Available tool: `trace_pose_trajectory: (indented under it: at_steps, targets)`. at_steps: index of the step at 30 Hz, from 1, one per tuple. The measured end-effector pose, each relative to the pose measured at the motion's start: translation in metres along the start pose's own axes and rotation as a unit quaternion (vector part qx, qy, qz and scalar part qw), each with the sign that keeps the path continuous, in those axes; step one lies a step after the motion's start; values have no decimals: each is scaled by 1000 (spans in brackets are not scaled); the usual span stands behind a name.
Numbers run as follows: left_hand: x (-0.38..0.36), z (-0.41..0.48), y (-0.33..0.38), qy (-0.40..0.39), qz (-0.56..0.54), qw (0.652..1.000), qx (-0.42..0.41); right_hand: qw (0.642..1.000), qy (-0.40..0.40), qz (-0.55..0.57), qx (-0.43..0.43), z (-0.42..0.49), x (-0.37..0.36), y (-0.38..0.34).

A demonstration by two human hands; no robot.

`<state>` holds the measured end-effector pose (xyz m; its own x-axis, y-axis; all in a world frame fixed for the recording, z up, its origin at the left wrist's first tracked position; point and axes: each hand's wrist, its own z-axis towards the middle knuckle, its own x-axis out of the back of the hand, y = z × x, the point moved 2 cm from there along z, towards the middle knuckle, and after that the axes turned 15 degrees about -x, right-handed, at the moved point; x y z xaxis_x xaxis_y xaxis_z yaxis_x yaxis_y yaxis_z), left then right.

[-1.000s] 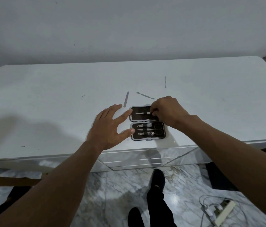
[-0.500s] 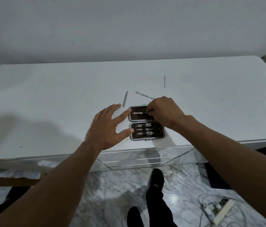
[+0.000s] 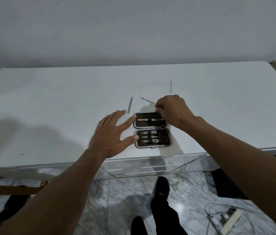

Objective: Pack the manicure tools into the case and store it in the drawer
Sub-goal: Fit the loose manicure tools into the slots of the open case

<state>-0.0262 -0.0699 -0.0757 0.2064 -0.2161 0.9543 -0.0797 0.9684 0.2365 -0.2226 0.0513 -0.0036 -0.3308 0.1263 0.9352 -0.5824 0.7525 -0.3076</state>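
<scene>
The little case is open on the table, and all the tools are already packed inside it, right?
Not quite. The case is open on the table, but the head view shows three tools still outside it: a file, a thin stick and another tool by the right hand.

Open case [image 3: 151,129] on white table [image 3: 49,107]; left hand [image 3: 111,134] steadies it, right hand [image 3: 171,110] at its far edge

No readable text, labels, brands, numbers or signs anywhere. Open case [image 3: 151,129] at frame centre shows no lettering; the white tabletop [image 3: 49,102] bears only small dark marks, none legible.
</scene>
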Motion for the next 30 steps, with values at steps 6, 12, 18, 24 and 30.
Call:
trace_pose_trajectory:
  at_steps: [6,12,18,24,30]
  targets:
    - [3,2,0,-1,-3,1000,0,999,5,-35,-34,27,1,-3]
    - [5,3,1,0,-5,1000,3,999,-20,-45,-24,46,-6,-16]
    - [6,3,2,-4,-3,1000,5,989,-74,-52,117,50,-19,-70]
    - [5,3,2,-3,-3,1000,7,982,-86,-113,121,65,-20,-78]
    - [4,4,1,-4,2,1000,8,978,-102,-154,97,74,-17,-81]
